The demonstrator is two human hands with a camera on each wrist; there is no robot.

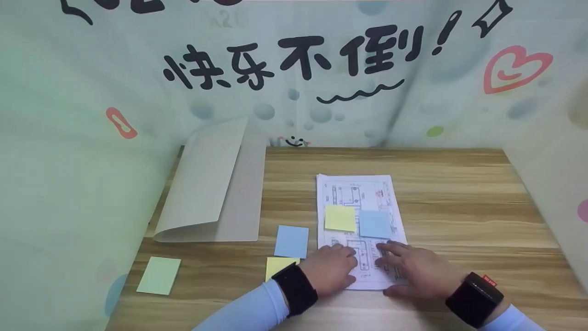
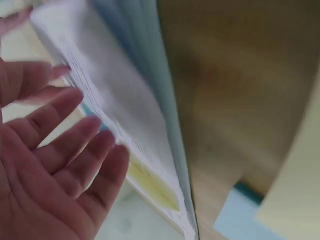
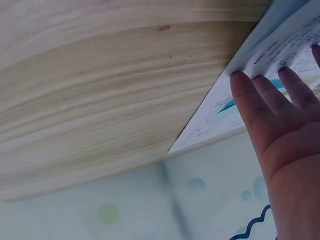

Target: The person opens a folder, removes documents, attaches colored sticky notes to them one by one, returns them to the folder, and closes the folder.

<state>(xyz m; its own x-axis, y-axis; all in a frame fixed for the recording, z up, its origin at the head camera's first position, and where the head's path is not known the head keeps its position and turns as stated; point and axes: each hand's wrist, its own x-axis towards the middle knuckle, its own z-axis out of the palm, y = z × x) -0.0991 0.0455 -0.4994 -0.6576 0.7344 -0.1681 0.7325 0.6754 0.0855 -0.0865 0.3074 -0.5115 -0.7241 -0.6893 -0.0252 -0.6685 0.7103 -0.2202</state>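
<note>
A stack of printed sheets with line drawings (image 1: 367, 257) lies in front of me. A yellow sticky note (image 1: 340, 218) and a blue sticky note (image 1: 374, 224) sit side by side on its top sheet. My left hand (image 1: 327, 270) is over the stack's lower left side, palm down, with loosely bent fingers. In the left wrist view its fingers (image 2: 107, 162) are spread beside the stack's edge (image 2: 170, 125). My right hand (image 1: 425, 271) lies at the lower right side. Its extended fingertips (image 3: 240, 80) touch the top sheet in the right wrist view.
Left of the stack lie a second blue note pad (image 1: 291, 241) and a yellow one (image 1: 280, 266), partly hidden by my left wrist. A pale green pad (image 1: 159, 276) lies farther left. Behind them a grey folder (image 1: 206, 184) rests half-open. A printed curtain (image 1: 294, 124) encloses the wooden table (image 1: 459, 197).
</note>
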